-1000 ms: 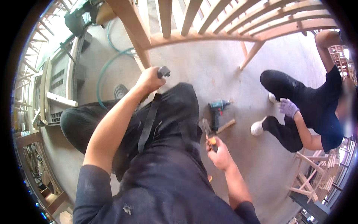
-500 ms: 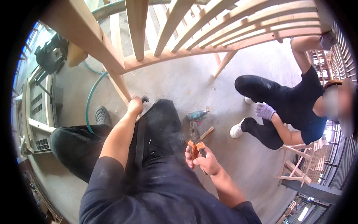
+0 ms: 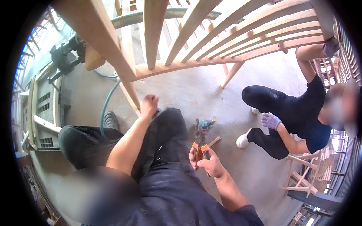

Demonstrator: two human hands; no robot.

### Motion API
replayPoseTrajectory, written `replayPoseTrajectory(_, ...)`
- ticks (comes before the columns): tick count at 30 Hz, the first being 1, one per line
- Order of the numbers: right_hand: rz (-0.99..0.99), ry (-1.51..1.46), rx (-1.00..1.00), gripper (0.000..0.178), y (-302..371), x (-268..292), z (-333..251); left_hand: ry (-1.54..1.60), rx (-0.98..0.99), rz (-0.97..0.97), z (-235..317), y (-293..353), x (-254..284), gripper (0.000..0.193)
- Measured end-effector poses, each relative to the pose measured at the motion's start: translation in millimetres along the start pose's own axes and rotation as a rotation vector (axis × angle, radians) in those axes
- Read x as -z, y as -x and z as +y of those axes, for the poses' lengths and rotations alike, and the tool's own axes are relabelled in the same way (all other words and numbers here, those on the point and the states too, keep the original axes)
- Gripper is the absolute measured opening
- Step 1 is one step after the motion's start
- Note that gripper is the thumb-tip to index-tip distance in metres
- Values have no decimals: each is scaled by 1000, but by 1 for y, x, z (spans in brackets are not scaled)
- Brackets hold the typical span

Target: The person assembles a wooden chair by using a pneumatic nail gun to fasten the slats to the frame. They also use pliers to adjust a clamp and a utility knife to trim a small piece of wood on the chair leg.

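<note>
In my right hand (image 3: 210, 163) is a pair of pliers (image 3: 199, 135) with orange and black handles, its jaws pointing away from me and its handles a little apart. My left hand (image 3: 149, 104) is closed, raised above my knee beside the slanting wooden leg (image 3: 129, 96) of a large slatted wooden frame (image 3: 166, 69). What its curled fingers hold, if anything, is hidden. A small dark object (image 3: 158, 110), partly hidden, shows just below that hand.
A teal cordless drill (image 3: 207, 123) and a wood strip (image 3: 214, 142) lie on the concrete floor. At right a co-worker in purple gloves (image 3: 270, 121) squats, one hand on the frame. A green hose (image 3: 107, 101) and clamp (image 3: 68, 56) are at left; a blurred round shape (image 3: 98, 196) covers my left upper arm.
My left hand has come away from the wooden leg and the dark object beside it. The view has shifted slightly. A blurred round shape has appeared at lower left; the pliers stay in my right hand.
</note>
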State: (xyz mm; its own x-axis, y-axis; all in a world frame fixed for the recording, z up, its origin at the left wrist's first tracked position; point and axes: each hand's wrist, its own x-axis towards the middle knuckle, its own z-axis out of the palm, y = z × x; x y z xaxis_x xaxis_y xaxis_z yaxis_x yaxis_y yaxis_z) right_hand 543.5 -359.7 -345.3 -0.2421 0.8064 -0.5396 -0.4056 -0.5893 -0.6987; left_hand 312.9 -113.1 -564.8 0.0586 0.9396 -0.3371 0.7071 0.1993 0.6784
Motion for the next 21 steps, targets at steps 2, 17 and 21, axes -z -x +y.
replayPoseTrajectory(2,20,23,33,46,-8,-1,5,826,84,-262,52,18,25,31)
replayPoseTrajectory(17,135,443,123,57,9,21,43,1500,-48,-701,125,147,72,19)
replayPoseTrajectory(21,582,1196,-17,50,-3,108,153,1583,-65,-806,122,153,95,25)
